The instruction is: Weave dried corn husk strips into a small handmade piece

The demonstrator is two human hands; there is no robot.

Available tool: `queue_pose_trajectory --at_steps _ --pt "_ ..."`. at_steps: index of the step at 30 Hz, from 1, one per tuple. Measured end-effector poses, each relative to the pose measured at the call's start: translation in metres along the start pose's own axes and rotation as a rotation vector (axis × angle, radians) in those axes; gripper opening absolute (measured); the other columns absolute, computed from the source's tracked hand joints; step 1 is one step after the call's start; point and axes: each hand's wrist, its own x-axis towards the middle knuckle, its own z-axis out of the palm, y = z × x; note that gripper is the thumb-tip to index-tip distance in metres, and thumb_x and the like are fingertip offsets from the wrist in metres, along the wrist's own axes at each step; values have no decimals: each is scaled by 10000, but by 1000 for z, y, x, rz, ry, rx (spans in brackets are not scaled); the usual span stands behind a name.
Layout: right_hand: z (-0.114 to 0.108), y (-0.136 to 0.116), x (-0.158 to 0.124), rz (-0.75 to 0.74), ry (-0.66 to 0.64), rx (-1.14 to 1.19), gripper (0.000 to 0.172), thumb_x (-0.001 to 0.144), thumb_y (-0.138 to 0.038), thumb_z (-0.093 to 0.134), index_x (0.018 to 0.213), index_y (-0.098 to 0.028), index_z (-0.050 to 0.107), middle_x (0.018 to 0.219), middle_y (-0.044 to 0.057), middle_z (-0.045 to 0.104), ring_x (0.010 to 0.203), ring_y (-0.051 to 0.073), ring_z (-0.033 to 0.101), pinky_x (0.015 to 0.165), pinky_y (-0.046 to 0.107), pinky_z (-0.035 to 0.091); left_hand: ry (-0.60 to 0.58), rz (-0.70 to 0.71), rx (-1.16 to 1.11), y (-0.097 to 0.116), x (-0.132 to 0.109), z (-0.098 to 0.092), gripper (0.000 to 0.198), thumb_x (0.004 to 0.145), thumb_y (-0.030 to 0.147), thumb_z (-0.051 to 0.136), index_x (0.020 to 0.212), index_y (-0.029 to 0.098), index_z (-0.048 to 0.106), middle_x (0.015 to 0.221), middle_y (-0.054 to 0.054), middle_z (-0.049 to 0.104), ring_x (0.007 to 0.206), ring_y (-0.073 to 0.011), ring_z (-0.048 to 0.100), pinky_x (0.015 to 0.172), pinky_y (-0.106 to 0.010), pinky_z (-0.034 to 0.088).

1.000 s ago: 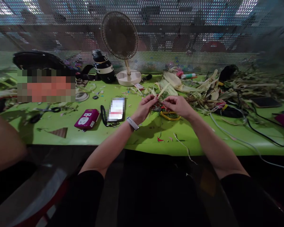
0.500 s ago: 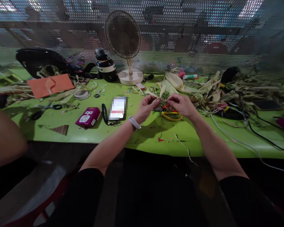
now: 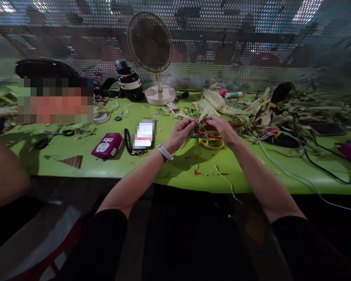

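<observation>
My left hand (image 3: 180, 134), with a white band on the wrist, is closed in a pinch on a pale corn husk (image 3: 204, 113). My right hand (image 3: 220, 127) pinches the same pale material from the other side, close to the left fingertips; its exact shape there is too small to tell. Just below the hands lie yellow-handled scissors (image 3: 212, 143), with something red beside them. Behind the fingers are dry husks (image 3: 215, 99) and thin green scraps on the green tabletop (image 3: 181, 171).
Left of my hands are a phone (image 3: 145, 134), a purple power socket block (image 3: 107, 146) and dark scissors (image 3: 55, 134). A fan (image 3: 159, 95) and black bottle (image 3: 130, 82) stand behind. Cables (image 3: 292, 175) and heaped dried plants (image 3: 316, 107) lie right. Another person's arm (image 3: 7, 164) is at left.
My right hand has turned slightly, its fingers now lying over the husk nearer the left hand. The left hand keeps its pinch. The whole view has shifted slightly.
</observation>
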Motion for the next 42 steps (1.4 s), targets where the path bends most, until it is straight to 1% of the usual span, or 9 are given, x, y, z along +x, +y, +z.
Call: queue_pose_trajectory --at_steps 6,10,14,17,20,30,36,39,42 --pt "20 13 0 -92 166 31 397 821 -571 608 969 -211 684 613 -33 501 574 116 488 563 257 457 -37 -48 51 4 -4 7 261 674 345 808 788 142 690 736 17 664 605 -48 534 622 -189 472" --pt "26 14 -3 -280 264 -28 371 819 -539 625 824 -178 711 725 12 608 691 133 547 652 267 470 28 -100 83 4 -4 5 254 702 343 784 728 148 623 644 40 598 540 -43 518 527 -169 427" --pt "29 13 -4 -327 255 -20 388 821 -551 622 833 -177 723 742 12 655 695 128 566 675 266 479 84 -141 119 2 -5 6 317 796 422 694 693 171 530 553 68 494 425 -37 452 402 -169 318" --pt "30 14 -3 -358 274 -17 372 815 -539 638 820 -180 736 750 14 678 702 132 594 697 275 495 55 -98 112 1 -8 9 362 796 469 688 680 181 502 507 81 451 382 -37 412 375 -180 308" --pt "32 14 -5 -380 285 -1 314 806 -500 666 799 -198 752 781 18 704 769 156 644 757 293 518 49 -21 157 0 -11 11 390 780 490 704 650 186 497 441 96 383 338 -32 332 340 -193 234" --pt "41 9 -6 -292 421 84 263 827 -466 643 869 -237 765 895 37 732 947 199 664 867 348 528 206 128 86 2 -17 18 320 739 505 746 760 203 643 461 83 407 363 -24 291 359 -225 191" --pt "40 13 -5 -289 382 166 245 781 -456 688 858 -238 770 890 26 743 899 188 674 869 354 534 72 -7 47 0 -13 9 439 751 625 668 772 187 675 367 101 321 291 -27 231 325 -223 135" --pt "37 13 -6 -270 375 140 294 770 -487 690 876 -226 773 915 34 745 924 203 674 843 354 541 -15 -51 54 1 -13 6 396 687 553 759 747 171 674 393 94 378 296 -17 237 326 -217 115" --pt "35 11 -6 -248 337 123 313 764 -507 691 870 -224 771 909 35 741 921 205 675 820 348 544 -39 -35 82 4 -14 9 334 655 455 803 699 157 656 434 78 432 326 -10 260 337 -213 125"
